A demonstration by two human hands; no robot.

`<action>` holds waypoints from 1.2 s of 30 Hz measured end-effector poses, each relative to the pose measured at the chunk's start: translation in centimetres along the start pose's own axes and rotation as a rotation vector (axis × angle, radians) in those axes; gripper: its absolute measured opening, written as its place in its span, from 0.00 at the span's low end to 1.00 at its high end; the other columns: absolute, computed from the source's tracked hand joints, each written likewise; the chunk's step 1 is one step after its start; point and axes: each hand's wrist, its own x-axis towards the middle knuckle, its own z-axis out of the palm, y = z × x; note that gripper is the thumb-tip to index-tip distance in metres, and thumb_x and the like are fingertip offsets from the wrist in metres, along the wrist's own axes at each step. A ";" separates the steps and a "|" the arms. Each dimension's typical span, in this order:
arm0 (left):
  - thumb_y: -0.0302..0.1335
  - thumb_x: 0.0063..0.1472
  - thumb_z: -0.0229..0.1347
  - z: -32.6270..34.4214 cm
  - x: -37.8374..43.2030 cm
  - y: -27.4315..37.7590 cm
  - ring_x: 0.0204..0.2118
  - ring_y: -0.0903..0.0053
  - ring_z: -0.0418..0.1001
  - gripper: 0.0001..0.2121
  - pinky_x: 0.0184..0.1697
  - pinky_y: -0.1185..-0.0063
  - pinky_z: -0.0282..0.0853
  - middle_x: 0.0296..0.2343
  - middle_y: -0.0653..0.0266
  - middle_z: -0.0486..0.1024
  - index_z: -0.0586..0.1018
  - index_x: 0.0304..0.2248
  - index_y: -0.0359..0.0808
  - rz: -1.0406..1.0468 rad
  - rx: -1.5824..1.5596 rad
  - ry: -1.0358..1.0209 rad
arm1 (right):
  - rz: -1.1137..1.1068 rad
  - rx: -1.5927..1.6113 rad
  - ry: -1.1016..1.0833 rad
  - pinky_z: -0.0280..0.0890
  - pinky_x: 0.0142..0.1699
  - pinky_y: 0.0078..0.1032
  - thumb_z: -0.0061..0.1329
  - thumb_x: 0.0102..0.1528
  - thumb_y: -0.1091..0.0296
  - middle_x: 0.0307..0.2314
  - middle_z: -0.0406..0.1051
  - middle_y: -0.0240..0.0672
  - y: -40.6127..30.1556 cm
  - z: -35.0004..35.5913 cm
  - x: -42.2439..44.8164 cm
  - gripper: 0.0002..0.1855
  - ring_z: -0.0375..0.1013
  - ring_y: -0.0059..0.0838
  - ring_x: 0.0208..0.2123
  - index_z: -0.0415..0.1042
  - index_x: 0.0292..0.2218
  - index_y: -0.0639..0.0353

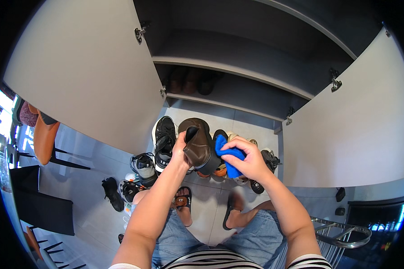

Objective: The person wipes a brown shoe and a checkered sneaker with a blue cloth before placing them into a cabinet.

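My left hand grips a brown leather shoe by its opening, holding it up over the floor with the dark sole turned to the right. A folded blue cloth is pinched between the thumb and fingers of my right hand, just right of the shoe. From this angle I cannot tell whether the cloth touches the sole. Beneath and behind both hands stands a row of footwear, among it a black sneaker with a white sole and a grey-black sneaker.
An open shoe cabinet rises ahead, its left door and right door swung outward. Dark shoes sit on its lowest shelf. A loose black shoe lies at left. Near my right side is a metal rack; an orange chair stands far left.
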 end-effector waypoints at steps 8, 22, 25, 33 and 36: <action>0.46 0.91 0.54 -4.1 1.1 0.7 0.63 0.49 0.91 0.26 0.72 0.50 0.88 0.64 0.45 0.90 0.84 0.73 0.35 0.089 -0.018 0.044 | -0.159 -0.137 -0.233 0.84 0.55 0.40 0.81 0.65 0.69 0.45 0.85 0.39 -1.7 2.7 -0.8 0.22 0.88 0.46 0.45 0.93 0.59 0.52; 0.56 0.92 0.57 3.8 -4.2 -2.0 0.74 0.60 0.85 0.34 0.79 0.59 0.80 0.71 0.53 0.85 0.79 0.76 0.34 -0.001 0.121 -0.044 | 0.036 -0.165 0.121 0.82 0.58 0.35 0.77 0.71 0.65 0.47 0.88 0.39 -0.9 1.1 -0.4 0.22 0.89 0.35 0.49 0.86 0.60 0.61; 0.52 0.92 0.57 5.6 -5.7 -3.4 0.70 0.60 0.88 0.28 0.78 0.58 0.81 0.69 0.56 0.87 0.82 0.74 0.39 -0.060 0.173 -0.199 | 0.121 0.014 0.207 0.80 0.58 0.28 0.75 0.75 0.65 0.46 0.85 0.28 1.5 1.6 -0.4 0.18 0.81 0.18 0.49 0.85 0.60 0.59; 0.53 0.92 0.55 7.1 -6.3 -4.6 0.65 0.62 0.90 0.27 0.65 0.56 0.89 0.67 0.59 0.88 0.77 0.77 0.49 -0.137 0.019 -0.318 | 0.109 0.296 0.308 0.81 0.53 0.30 0.70 0.79 0.66 0.47 0.81 0.31 -0.5 2.0 -0.4 0.27 0.82 0.20 0.46 0.73 0.71 0.55; 0.57 0.93 0.52 7.2 -5.7 -4.6 0.68 0.60 0.88 0.31 0.72 0.55 0.86 0.68 0.55 0.87 0.76 0.80 0.45 -0.109 0.035 -0.175 | -0.204 -0.334 0.324 0.82 0.52 0.39 0.71 0.75 0.70 0.45 0.83 0.45 -1.4 0.8 -0.1 0.19 0.89 0.44 0.44 0.81 0.61 0.61</action>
